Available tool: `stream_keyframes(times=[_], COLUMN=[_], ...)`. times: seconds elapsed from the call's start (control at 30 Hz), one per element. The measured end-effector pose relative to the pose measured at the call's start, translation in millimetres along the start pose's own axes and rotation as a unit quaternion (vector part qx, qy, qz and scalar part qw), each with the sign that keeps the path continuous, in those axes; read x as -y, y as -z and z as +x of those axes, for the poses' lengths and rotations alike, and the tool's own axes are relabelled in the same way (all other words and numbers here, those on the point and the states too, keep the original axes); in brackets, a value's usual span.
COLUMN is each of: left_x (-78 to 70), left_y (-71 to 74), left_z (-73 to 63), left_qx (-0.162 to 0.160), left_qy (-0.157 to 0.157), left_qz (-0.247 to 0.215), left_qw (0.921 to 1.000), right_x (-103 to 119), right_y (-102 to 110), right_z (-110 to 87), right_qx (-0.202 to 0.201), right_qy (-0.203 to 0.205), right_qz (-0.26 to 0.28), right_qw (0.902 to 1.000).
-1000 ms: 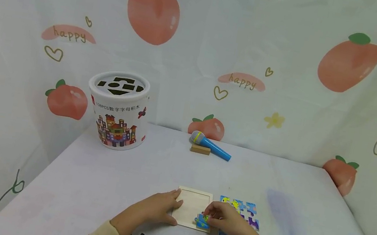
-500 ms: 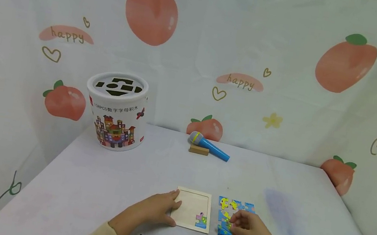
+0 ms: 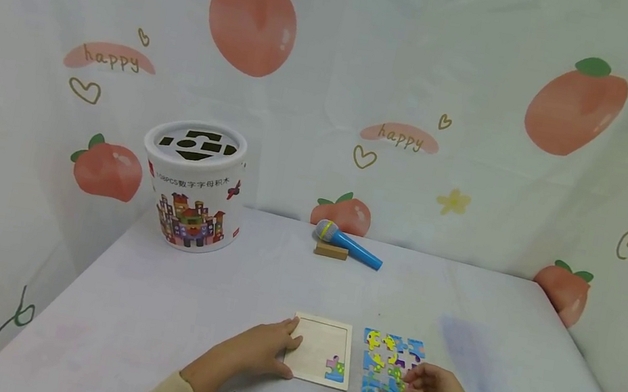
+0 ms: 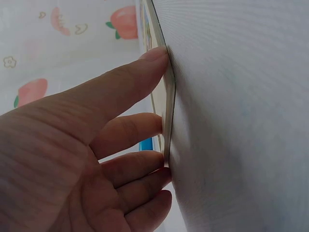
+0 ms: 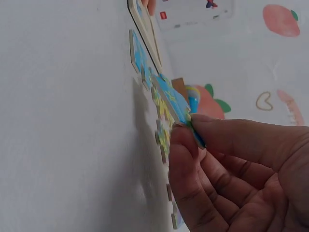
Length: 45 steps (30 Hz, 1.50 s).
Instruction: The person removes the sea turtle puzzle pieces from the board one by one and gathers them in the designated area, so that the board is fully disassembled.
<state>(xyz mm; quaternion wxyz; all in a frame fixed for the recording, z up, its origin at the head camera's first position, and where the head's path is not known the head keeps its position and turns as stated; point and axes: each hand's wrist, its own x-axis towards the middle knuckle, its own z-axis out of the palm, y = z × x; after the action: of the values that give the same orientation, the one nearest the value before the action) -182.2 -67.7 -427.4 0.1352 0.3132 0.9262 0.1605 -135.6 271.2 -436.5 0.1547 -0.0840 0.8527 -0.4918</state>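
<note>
A pale wooden puzzle tray (image 3: 311, 350) lies flat near the table's front, with pink, green and blue jigsaw pieces (image 3: 336, 369) in its lower right corner. Along its left edge rests my left hand (image 3: 259, 350), thumb and fingertips touching the rim, fingers fairly straight. To the right of the tray, several colourful jigsaw pieces (image 3: 371, 359) lie in loose rows. My right hand (image 3: 440, 391) pinches a blue puzzle piece (image 5: 170, 96) between thumb and index finger at the lower right of these rows. In the right wrist view that piece is tilted up, its near end hidden by the fingertips.
Behind, a blue toy microphone (image 3: 357, 249) leans by a small brown wooden block (image 3: 331, 251). A white lidded tub (image 3: 198, 205) with printed buildings stands at the back left. A peach-patterned cloth (image 3: 301, 119) hangs behind the table (image 3: 179, 305).
My right hand has left the tray's lower right corner, leaving pieces there, and moved right across the loose pieces, where it now holds a blue one. The left hand stays at the tray.
</note>
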Motion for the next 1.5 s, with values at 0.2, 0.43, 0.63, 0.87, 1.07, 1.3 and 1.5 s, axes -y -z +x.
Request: stream_keyframes(times=[0.2,0.43,0.63,0.87,1.07,1.3,1.5], left_x=[-0.7,-1.5,-2.1,-4.1,-3.4,-1.7,-1.8], left_y=[1.4,2.2,2.3,2.8,3.6,1.6,0.7], left_z=[-0.7,-1.0,-1.2,-1.1,-1.3,-0.3,-0.4], left_qx=[0.000,0.001,0.007,0.009,0.008,0.008,0.005], left_qy=[-0.004,-0.003,0.011,0.016,0.012,0.011,0.010], left_qz=[0.002,0.001,-0.008,-0.005,-0.008,-0.010,-0.007], left_qw=[1.0000,1.0000,0.9999,0.9998,0.9999,0.9999,0.9999], right_x=[-3.1,-1.4,-0.5,-4.9,-4.5,-5.2,-5.0], right_y=[1.6,0.0,-1.4,-3.1,-2.2,-1.7,0.1], right_z=[-1.8,-4.4,-7.9,-6.5,-5.4,-4.4,-5.1], right_qx=[0.011,-0.004,-0.019,-0.020,-0.012,0.000,0.012], right_qy=[-0.024,-0.005,0.045,0.049,0.070,0.062,0.064], right_qz=[0.010,-0.048,-0.100,-0.111,-0.110,-0.100,-0.105], right_qw=[0.9996,0.9988,0.9937,0.9923,0.9914,0.9930,0.9924])
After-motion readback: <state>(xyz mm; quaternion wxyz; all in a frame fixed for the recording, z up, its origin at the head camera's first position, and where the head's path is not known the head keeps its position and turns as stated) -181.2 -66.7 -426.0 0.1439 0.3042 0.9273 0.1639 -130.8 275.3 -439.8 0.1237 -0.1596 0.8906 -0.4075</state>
